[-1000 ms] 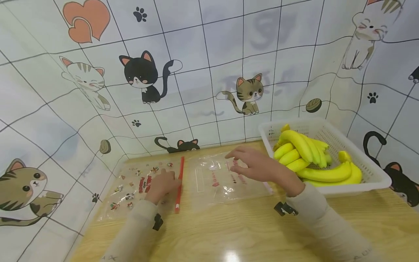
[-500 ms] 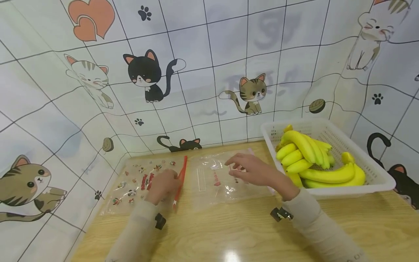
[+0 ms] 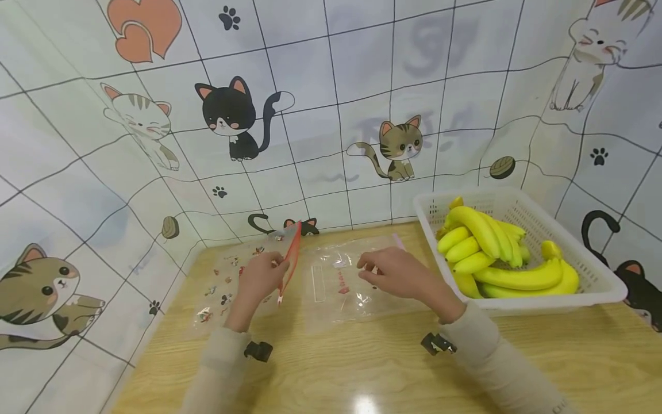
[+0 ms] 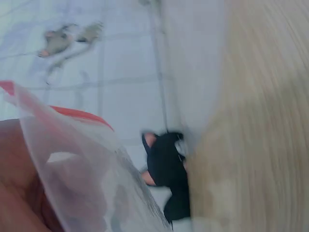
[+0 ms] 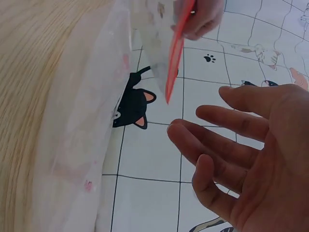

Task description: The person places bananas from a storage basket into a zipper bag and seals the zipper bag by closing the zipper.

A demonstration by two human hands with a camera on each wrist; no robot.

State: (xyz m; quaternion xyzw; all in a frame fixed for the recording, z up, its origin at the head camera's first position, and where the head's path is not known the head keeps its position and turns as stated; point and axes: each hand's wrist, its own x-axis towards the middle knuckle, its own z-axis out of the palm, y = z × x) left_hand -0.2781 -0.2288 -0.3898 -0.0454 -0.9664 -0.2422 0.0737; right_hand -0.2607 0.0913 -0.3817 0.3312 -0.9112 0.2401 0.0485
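Observation:
A clear zip bag [image 3: 227,287] with small coloured prints and a red zip edge [image 3: 292,261] is partly lifted off the table at left. My left hand [image 3: 258,279] pinches it by the zip edge, which stands tilted up. Up close in the left wrist view, the bag's plastic [image 4: 91,169] covers part of the fingers. My right hand [image 3: 400,275], fingers loosely bent and holding nothing, hovers over a second clear bag [image 3: 323,313] with pink print lying on the table. In the right wrist view that hand [image 5: 260,150] is apart from the red edge [image 5: 175,63].
To the right, a white plastic basket [image 3: 584,298] holds several yellow bananas [image 3: 478,233]. A wooden table [image 3: 357,368] runs in front of both bags. Behind it rises a wall covering [image 3: 320,155] printed with cats.
My left hand has taken hold of the red zip edge and raised it from the table, pulling the bag up with it. My right hand's fingers have curled in slightly.

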